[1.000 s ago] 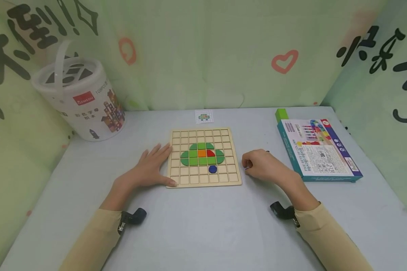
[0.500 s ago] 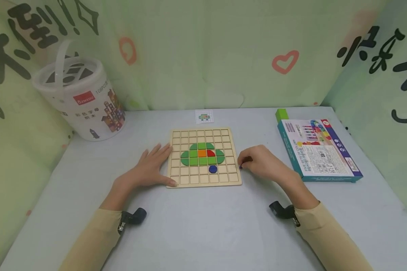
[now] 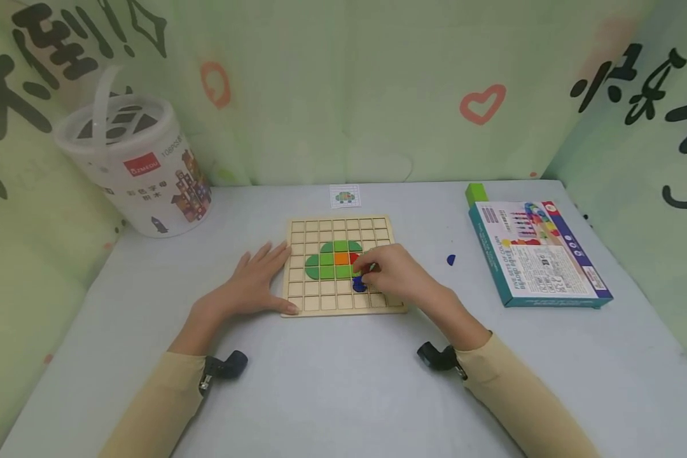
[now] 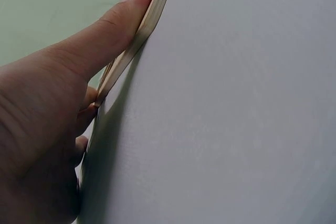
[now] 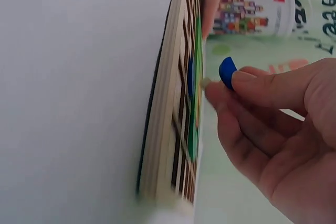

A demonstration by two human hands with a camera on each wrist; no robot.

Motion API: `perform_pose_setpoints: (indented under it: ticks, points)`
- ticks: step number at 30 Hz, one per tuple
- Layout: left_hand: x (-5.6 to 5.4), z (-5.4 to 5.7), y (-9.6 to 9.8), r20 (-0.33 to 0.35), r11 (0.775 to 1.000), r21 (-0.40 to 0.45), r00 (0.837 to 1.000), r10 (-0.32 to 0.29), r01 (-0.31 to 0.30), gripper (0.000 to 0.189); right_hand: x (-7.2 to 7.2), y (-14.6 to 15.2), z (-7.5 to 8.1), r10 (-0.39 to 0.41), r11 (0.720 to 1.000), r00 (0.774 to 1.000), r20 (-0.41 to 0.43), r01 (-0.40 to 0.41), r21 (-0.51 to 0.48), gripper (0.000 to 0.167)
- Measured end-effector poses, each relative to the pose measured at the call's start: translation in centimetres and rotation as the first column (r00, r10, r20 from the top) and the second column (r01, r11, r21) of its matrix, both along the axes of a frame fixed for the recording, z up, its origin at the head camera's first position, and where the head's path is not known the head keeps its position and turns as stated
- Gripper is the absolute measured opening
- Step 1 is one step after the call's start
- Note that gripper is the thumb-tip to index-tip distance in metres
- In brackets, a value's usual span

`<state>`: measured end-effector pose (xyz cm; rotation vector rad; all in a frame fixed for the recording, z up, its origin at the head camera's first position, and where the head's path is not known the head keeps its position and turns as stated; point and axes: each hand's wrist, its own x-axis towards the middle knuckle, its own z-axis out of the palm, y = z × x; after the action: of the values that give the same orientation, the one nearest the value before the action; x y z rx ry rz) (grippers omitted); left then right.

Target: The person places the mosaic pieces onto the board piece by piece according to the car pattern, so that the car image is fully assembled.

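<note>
A wooden grid board (image 3: 320, 305) lies on the table, with green pieces (image 3: 327, 260), an orange square (image 3: 341, 259) and a partly covered red piece (image 3: 353, 258) in its cells. My left hand (image 3: 252, 286) rests at the board's left edge, fingers spread and thumb on the near corner. Over the board, my right hand (image 3: 397, 273) pinches a small blue piece with a curved side (image 5: 227, 73) between thumb and finger. Just below it sits a blue piece (image 3: 359, 288) on the board. The right hand hides some right-hand cells. Another small blue piece (image 3: 451, 259) lies on the table to the right.
A small picture card (image 3: 345, 196) lies behind the board. At back left stands a white bucket (image 3: 149, 165) with a handle. A flat teal-edged box (image 3: 541, 254) lies on the right, with a green block (image 3: 476, 193) at its far corner.
My right hand has moved left from beside the board to over it, carrying the blue piece. The loose blue piece on the table is now uncovered. My left hand stays put.
</note>
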<state>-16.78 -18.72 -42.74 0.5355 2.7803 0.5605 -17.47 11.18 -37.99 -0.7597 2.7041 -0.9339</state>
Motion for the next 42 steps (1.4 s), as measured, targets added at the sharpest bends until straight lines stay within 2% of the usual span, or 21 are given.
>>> perform_pose_setpoints:
  ticks: [9,13,19,36,39,42]
  points:
    - [-0.3,-0.1,0.5,0.003,1.0,-0.001,1.0,-0.02,0.02,0.127,0.3,-3.9,-0.5,0.075,0.997,0.996,-0.05,-0.075,-0.008,0.014]
    - [-0.2,0.1,0.6,0.001,1.0,-0.005,1.0,-0.016,0.016,0.126,0.3,-4.5,-0.8,0.087,0.996,0.995,-0.055,-0.085,0.029,0.014]
    - [-0.2,0.1,0.5,-0.003,1.0,-0.014,1.0,-0.014,0.014,0.126,0.5,-4.9,-1.0,0.092,0.99,0.988,-0.123,-0.078,0.115,0.016]
    - [0.1,0.2,0.1,-0.003,1.0,-0.013,1.0,0.0,0.0,0.127,1.1,-6.1,-1.4,0.054,0.983,0.995,-0.09,-0.037,0.179,0.008]
    - [0.1,0.0,0.0,-0.007,1.0,-0.008,1.0,0.001,-0.001,0.128,1.1,-6.0,-1.2,0.065,0.98,0.994,-0.088,-0.047,0.195,0.007]
    - [0.1,0.0,0.0,-0.011,1.0,-0.013,1.0,-0.004,0.004,0.128,0.9,-5.3,-0.7,0.043,0.979,0.997,-0.067,-0.029,0.201,0.008]
